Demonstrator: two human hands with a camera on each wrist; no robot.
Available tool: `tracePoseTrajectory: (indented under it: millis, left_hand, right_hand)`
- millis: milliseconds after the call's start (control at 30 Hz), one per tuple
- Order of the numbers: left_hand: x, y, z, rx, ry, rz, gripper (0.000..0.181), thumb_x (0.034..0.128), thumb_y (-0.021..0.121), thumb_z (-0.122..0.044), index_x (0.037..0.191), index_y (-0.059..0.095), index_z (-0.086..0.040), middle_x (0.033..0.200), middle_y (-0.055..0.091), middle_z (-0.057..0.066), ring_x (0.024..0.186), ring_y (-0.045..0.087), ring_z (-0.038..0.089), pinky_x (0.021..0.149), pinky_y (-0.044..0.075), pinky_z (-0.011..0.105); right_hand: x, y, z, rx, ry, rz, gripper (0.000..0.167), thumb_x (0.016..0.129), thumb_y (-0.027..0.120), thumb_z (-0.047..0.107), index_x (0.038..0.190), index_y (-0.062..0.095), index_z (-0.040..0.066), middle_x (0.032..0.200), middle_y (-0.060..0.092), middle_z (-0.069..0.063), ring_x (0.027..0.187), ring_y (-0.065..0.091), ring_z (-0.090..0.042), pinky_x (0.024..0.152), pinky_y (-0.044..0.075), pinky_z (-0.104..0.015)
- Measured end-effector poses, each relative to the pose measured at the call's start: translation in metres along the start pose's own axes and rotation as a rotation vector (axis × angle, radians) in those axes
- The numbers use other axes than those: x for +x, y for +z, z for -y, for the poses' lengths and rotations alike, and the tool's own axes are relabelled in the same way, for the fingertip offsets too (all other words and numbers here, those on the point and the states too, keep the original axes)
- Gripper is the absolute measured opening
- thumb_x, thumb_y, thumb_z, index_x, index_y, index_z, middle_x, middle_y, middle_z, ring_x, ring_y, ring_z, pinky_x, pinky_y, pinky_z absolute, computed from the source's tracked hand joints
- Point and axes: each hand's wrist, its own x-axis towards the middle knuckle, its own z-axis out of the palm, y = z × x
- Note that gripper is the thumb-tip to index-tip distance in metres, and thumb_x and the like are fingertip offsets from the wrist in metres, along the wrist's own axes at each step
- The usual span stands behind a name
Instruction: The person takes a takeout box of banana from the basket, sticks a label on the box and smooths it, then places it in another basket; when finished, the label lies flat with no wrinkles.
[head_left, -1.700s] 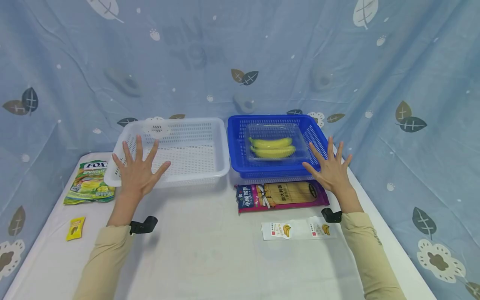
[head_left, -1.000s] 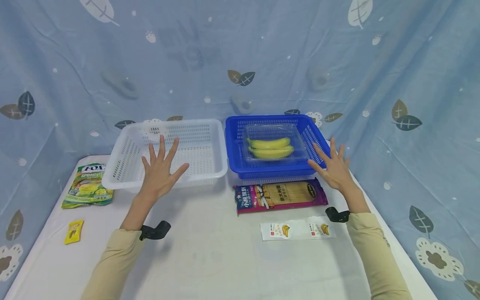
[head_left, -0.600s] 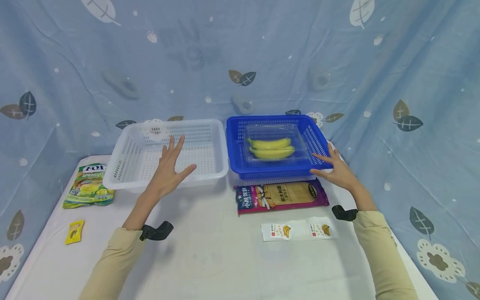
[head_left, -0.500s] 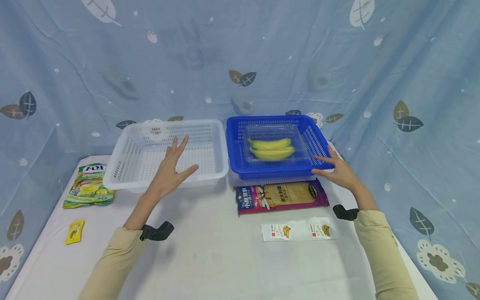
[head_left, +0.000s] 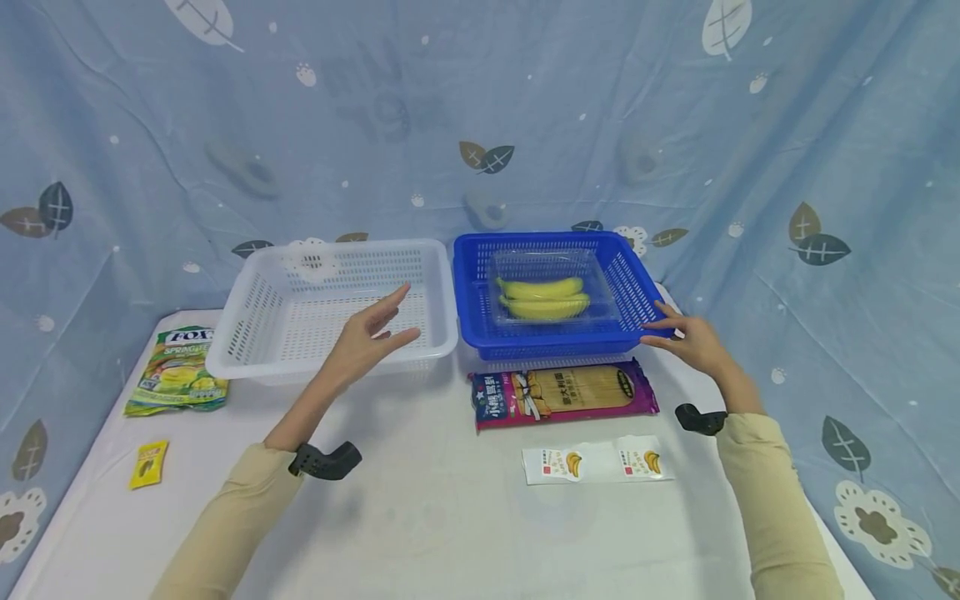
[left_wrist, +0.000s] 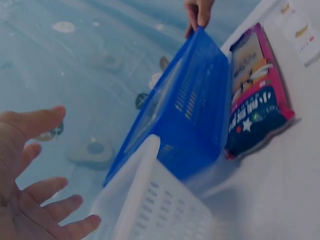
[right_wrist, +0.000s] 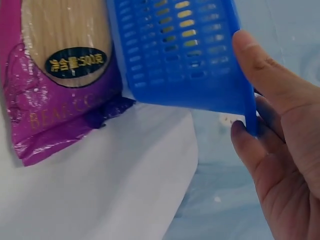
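Observation:
My right hand [head_left: 693, 343] pinches the rim at the near right corner of a blue plastic basket [head_left: 551, 340]; in the right wrist view the thumb lies on one side of the rim and fingers curl under it. Inside the basket are two bananas [head_left: 543, 298] and a clear plastic box [head_left: 525, 265]; whether the bananas lie in or under the box I cannot tell. My left hand [head_left: 362, 340] hovers over the right part of a white basket [head_left: 330, 367], thumb and fingers apart, holding nothing.
In front of the blue basket lies a pack of noodles [head_left: 566, 393], then a strip of banana labels [head_left: 597, 461]. A green FOX'S candy bag [head_left: 180, 373] and a small yellow packet [head_left: 149, 464] lie at left. Blue patterned cloth [head_left: 420, 108] hangs behind.
My left hand has moved right across the white basket, its spread fingers drawing closer together. The right hand has come down to the blue basket's corner and taken hold of its rim.

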Motion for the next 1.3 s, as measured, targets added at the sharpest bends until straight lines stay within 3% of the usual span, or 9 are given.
tracePoseTrajectory:
  millis: [67, 100, 167, 200, 600, 700, 800, 1100, 1300]
  left_hand:
    - [0.003, 0.002, -0.001, -0.063, -0.01, 0.029, 0.066, 0.0911, 0.068, -0.024, 0.149, 0.036, -0.024, 0.154, 0.033, 0.004, 0.137, 0.036, 0.028, 0.107, 0.039, 0.044]
    - [0.004, 0.003, -0.002, -0.086, -0.016, 0.042, 0.066, 0.0909, 0.068, -0.024, 0.148, 0.037, -0.023, 0.152, 0.035, 0.006, 0.135, 0.039, 0.028, 0.105, 0.04, 0.043]
    - [0.007, 0.005, -0.003, -0.119, -0.029, 0.063, 0.065, 0.0906, 0.068, -0.022, 0.148, 0.038, -0.021, 0.149, 0.04, 0.009, 0.132, 0.043, 0.029, 0.103, 0.043, 0.042]
    - [0.009, 0.006, -0.004, -0.128, -0.037, 0.07, 0.065, 0.0904, 0.069, -0.022, 0.148, 0.038, -0.021, 0.148, 0.042, 0.01, 0.131, 0.044, 0.03, 0.103, 0.043, 0.043]
    - [0.034, 0.019, -0.011, -0.22, -0.057, 0.152, 0.06, 0.0901, 0.068, -0.014, 0.145, 0.043, -0.011, 0.144, 0.046, 0.014, 0.129, 0.046, 0.034, 0.104, 0.041, 0.048]
    - [0.038, 0.025, -0.012, -0.22, -0.067, 0.164, 0.059, 0.0894, 0.068, -0.015, 0.144, 0.044, -0.009, 0.144, 0.047, 0.013, 0.129, 0.047, 0.033, 0.103, 0.042, 0.047]
    - [0.043, 0.031, -0.011, -0.237, -0.07, 0.158, 0.06, 0.0891, 0.069, -0.014, 0.144, 0.044, -0.009, 0.143, 0.047, 0.015, 0.128, 0.047, 0.033, 0.103, 0.043, 0.046]
    - [0.061, 0.054, -0.009, -0.301, -0.106, 0.121, 0.06, 0.0894, 0.069, -0.011, 0.144, 0.044, -0.01, 0.144, 0.047, 0.014, 0.126, 0.05, 0.031, 0.1, 0.046, 0.042]
    - [0.073, 0.066, -0.011, -0.337, -0.149, 0.098, 0.059, 0.0897, 0.069, -0.014, 0.143, 0.045, -0.012, 0.145, 0.046, 0.012, 0.123, 0.054, 0.028, 0.099, 0.047, 0.038]
  right_hand:
    - [0.001, -0.003, -0.001, 0.019, -0.006, 0.003, 0.037, 0.089, 0.069, 0.019, 0.112, 0.066, -0.01, 0.145, 0.033, -0.03, 0.128, 0.036, -0.051, 0.085, 0.05, -0.04]
    - [0.001, -0.004, -0.002, 0.032, -0.004, 0.009, 0.036, 0.089, 0.07, 0.018, 0.112, 0.066, -0.01, 0.144, 0.034, -0.03, 0.13, 0.034, -0.051, 0.093, 0.048, -0.048]
    - [0.003, -0.007, -0.003, 0.038, 0.017, 0.029, 0.036, 0.089, 0.07, 0.018, 0.111, 0.066, -0.01, 0.144, 0.034, -0.03, 0.134, 0.026, -0.051, 0.102, 0.033, -0.064]
    - [0.003, -0.008, -0.003, 0.04, 0.028, 0.037, 0.037, 0.089, 0.07, 0.019, 0.11, 0.066, -0.01, 0.145, 0.034, -0.03, 0.134, 0.026, -0.052, 0.103, 0.03, -0.065]
    - [0.004, -0.008, -0.005, 0.003, 0.164, -0.004, 0.045, 0.085, 0.074, 0.029, 0.108, 0.068, -0.009, 0.146, 0.034, -0.024, 0.13, 0.032, -0.053, 0.099, 0.039, -0.06]
    - [0.003, -0.006, -0.006, 0.0, 0.168, -0.032, 0.044, 0.084, 0.075, 0.029, 0.107, 0.069, -0.008, 0.144, 0.037, -0.023, 0.129, 0.034, -0.052, 0.089, 0.045, -0.052]
    - [0.004, -0.003, -0.005, 0.004, 0.161, -0.056, 0.042, 0.084, 0.075, 0.029, 0.105, 0.07, -0.007, 0.143, 0.04, -0.021, 0.128, 0.036, -0.051, 0.079, 0.039, -0.042]
    - [0.007, 0.0, -0.003, 0.022, 0.187, -0.057, 0.044, 0.083, 0.076, 0.03, 0.106, 0.07, -0.007, 0.141, 0.042, -0.021, 0.129, 0.036, -0.05, 0.071, 0.037, -0.036]
    - [0.007, -0.003, -0.004, 0.02, 0.195, -0.048, 0.042, 0.083, 0.076, 0.025, 0.105, 0.069, -0.009, 0.141, 0.04, -0.023, 0.13, 0.034, -0.051, 0.082, 0.045, -0.044]
